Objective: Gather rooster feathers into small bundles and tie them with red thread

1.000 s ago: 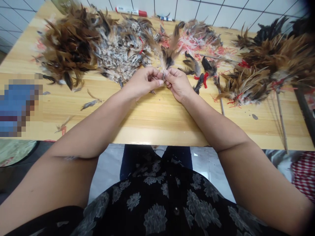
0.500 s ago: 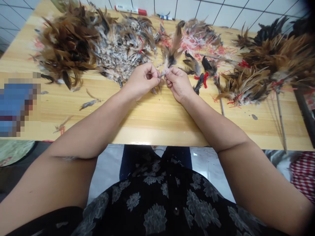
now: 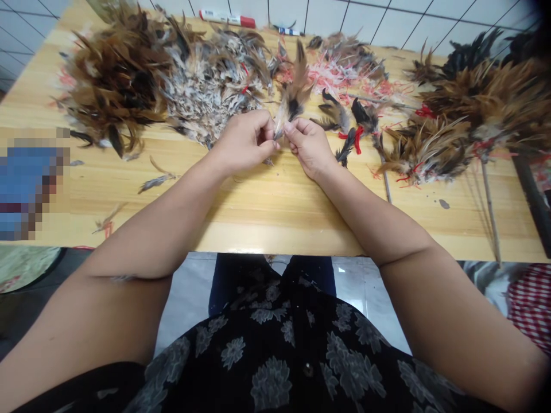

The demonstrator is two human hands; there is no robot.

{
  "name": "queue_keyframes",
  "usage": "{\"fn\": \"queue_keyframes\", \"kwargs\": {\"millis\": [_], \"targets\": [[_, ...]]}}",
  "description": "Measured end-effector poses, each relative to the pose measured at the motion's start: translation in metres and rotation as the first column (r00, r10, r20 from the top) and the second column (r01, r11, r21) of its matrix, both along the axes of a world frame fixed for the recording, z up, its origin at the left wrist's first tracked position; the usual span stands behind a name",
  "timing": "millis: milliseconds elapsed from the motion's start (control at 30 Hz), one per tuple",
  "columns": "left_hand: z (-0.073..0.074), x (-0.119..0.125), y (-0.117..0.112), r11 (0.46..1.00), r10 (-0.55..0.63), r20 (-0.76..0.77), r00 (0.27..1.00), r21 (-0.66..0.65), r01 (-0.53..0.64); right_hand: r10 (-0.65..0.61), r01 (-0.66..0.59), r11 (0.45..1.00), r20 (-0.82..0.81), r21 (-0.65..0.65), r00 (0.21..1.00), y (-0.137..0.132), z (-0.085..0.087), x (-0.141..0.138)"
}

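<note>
Over the middle of the wooden table, my two hands meet at a small bunch of brown and black feathers. My left hand pinches the pale quill end between thumb and fingers. From the other side my right hand is closed on the same bunch, just above the quill ends. The feather tips point up and away from me. Just behind my left hand lies a heap of grey and white feathers. Close to my right hand are a few dark feathers with red ties.
A heap of brown feathers covers the back left. Pink and white strands lie at the back. Feather dusters with stick handles fill the right side. A red-capped marker rests by the tiled wall. Loose feathers lie at left.
The feather bunch has tilted more upright and its tips show more plainly. My left hand has shifted slightly left and down; my right hand's fingers have shifted slightly on the bunch.
</note>
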State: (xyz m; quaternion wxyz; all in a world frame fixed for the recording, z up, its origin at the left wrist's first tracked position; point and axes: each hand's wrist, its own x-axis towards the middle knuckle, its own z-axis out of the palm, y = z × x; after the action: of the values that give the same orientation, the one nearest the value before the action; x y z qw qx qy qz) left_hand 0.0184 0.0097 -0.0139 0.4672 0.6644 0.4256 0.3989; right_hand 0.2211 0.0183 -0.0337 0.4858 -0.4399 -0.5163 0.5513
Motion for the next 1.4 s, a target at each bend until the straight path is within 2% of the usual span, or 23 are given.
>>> {"fn": "queue_keyframes", "kwargs": {"millis": [67, 133, 300, 500, 700, 867, 1100, 1300, 1400], "targets": [[-0.003, -0.002, 0.005, 0.981, 0.028, -0.134, 0.991, 0.192, -0.002, -0.008, 0.007, 1.000, 0.047, 0.024, 0.999, -0.002, 0.001, -0.002], [-0.006, -0.004, 0.010, 0.946, 0.030, -0.256, 0.966, 0.318, 0.055, -0.012, 0.008, 0.998, 0.081, 0.056, 0.997, -0.001, -0.002, -0.002], [-0.011, -0.007, 0.015, 0.901, 0.031, -0.353, 0.935, 0.414, 0.126, -0.022, 0.006, 0.992, 0.132, 0.125, 0.991, 0.010, -0.017, 0.001], [-0.001, -0.006, 0.007, 0.909, 0.062, -0.375, 0.925, 0.403, 0.103, -0.015, -0.010, 0.988, 0.161, 0.156, 0.987, 0.017, -0.027, 0.002], [0.018, -0.005, -0.006, 0.932, 0.098, -0.515, 0.852, 0.347, 0.102, 0.003, -0.021, 0.991, 0.133, 0.132, 0.991, 0.012, -0.020, -0.001], [0.015, -0.003, -0.005, 0.905, 0.176, -0.528, 0.831, 0.419, 0.074, 0.038, -0.048, 0.995, 0.110, 0.092, 0.993, 0.009, -0.015, -0.002], [0.019, -0.003, -0.010, 0.938, 0.099, -0.535, 0.839, 0.332, 0.101, 0.021, -0.038, 0.992, 0.144, 0.118, 0.989, 0.010, -0.018, 0.000], [0.018, -0.002, -0.003, 0.930, 0.178, -0.558, 0.811, 0.365, 0.047, 0.039, -0.065, 0.987, 0.170, 0.146, 0.985, 0.010, -0.020, 0.001], [0.019, -0.006, -0.002, 0.929, 0.244, -0.548, 0.800, 0.368, -0.032, 0.040, -0.063, 0.988, 0.158, 0.141, 0.987, 0.013, -0.024, 0.002]]}}
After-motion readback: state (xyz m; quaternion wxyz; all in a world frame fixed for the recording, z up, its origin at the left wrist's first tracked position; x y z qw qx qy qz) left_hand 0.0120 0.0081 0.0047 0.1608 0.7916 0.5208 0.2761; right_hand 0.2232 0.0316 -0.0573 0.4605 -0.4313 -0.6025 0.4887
